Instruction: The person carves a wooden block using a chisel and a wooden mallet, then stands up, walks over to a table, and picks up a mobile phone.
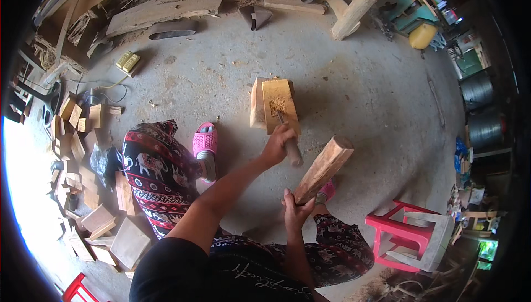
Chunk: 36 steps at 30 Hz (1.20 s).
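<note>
My left hand (278,143) is closed round a chisel (293,154), its wooden handle sticking out toward me below the fist. The chisel's metal blade points away from me and meets a yellowish wood block (270,91), where curled shavings (277,104) gather around a worked spot. That block rests on another piece of wood (258,106) on the floor, which shows at its left side. My right hand (296,209) grips the lower end of a thick wooden club (324,170). The club tilts up to the right, apart from the chisel handle.
Offcuts of wood (99,219) lie heaped at the left. A red plastic stool (401,229) stands at the lower right. Boards (166,14) and a wooden post (362,6) line the far side. A yellow power strip (128,62) with a cord sits at the far left.
</note>
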Available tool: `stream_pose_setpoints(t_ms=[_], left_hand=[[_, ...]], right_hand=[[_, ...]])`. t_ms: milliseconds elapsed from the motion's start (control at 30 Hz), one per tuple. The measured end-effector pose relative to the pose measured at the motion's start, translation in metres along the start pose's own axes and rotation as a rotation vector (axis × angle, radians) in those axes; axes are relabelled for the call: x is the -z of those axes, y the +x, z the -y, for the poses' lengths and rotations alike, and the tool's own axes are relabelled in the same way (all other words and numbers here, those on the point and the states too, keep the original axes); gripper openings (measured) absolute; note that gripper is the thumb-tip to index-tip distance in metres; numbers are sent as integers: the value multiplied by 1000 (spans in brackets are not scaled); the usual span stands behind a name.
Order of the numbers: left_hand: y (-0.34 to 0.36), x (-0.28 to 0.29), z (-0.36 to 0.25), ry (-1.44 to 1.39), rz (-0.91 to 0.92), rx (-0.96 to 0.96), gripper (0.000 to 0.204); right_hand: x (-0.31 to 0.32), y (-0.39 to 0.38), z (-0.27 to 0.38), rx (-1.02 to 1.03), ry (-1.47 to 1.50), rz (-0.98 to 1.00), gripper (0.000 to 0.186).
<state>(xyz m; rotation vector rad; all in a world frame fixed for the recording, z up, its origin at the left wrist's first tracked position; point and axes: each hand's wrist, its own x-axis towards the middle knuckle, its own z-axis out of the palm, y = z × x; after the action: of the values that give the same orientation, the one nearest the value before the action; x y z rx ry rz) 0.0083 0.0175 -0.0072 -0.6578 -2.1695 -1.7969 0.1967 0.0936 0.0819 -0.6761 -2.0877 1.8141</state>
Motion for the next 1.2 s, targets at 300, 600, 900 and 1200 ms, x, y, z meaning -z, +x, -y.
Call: stream_pose_setpoints(t_ms=[300,600,900,1200], left_hand=[[101,69,1,-538,-193,552,22],[30,24,-11,-569,-78,188,24],[-3,8,-19,97,35,86,25],[-3,12,-8,-26,-13,55,27]], right_hand=[[6,3,9,-110,150,8,49],[7,3,13,-96,98,21,62],[35,-8,-11,247,-175,-42,49],[15,-13,-24,255,-196,-65,52]])
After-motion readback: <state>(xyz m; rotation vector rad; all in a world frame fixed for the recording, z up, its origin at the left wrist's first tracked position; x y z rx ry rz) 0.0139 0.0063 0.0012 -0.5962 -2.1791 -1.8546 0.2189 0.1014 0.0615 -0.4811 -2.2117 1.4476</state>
